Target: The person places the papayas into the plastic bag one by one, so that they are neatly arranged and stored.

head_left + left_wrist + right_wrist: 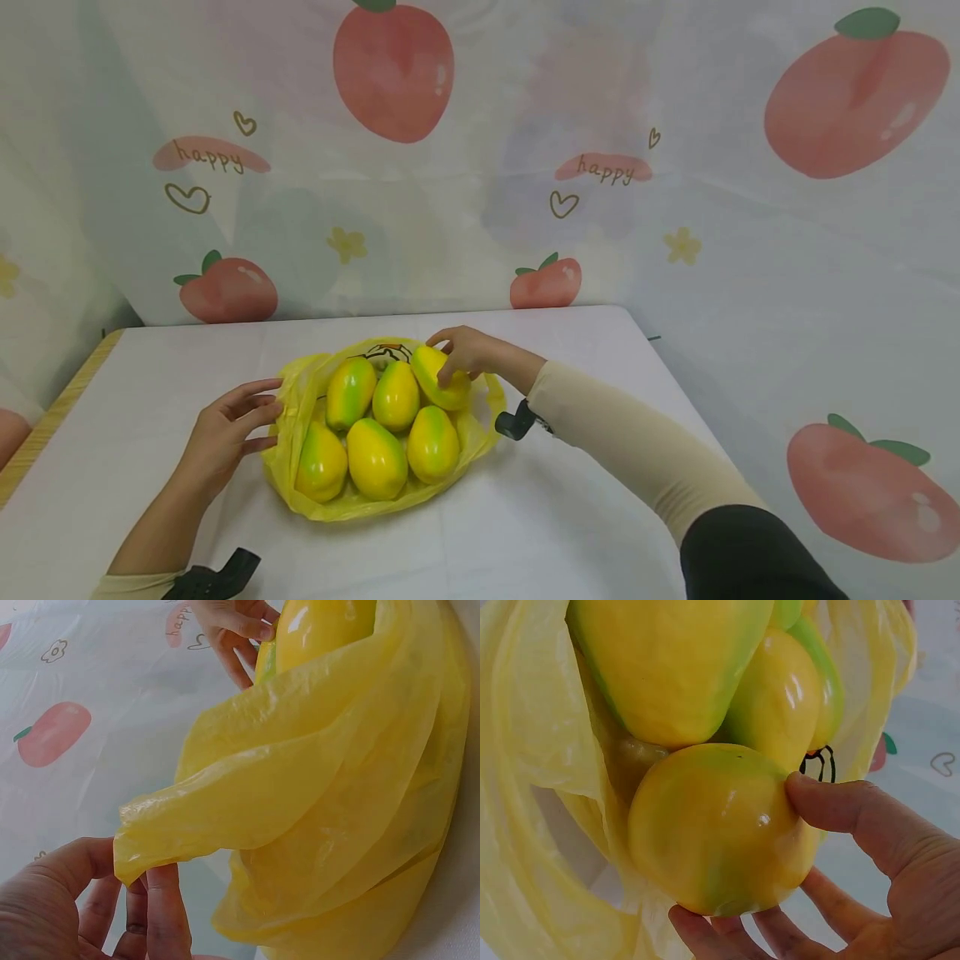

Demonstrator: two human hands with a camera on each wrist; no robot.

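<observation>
A thin yellow plastic bag (281, 467) lies spread on the table with several glossy yellow-green mangoes (377, 458) in its mouth. At the bag's left edge, my left hand (225, 429) pinches a fold of the plastic between thumb and fingers, as the left wrist view shows at the bag's tip (142, 832). My right hand (472, 352) grips the mango at the back right (720, 825), thumb on one side and fingers round the other. That mango touches the ones beside it. The lower parts of the mangoes are hidden in the bag.
A white cloth (525, 533) covers the table, with a wooden edge (60, 408) showing on the left. Behind stands a backdrop (465, 192) printed with red fruit, hearts and "happy". A black wrist camera (517, 421) sits near the bag's right side.
</observation>
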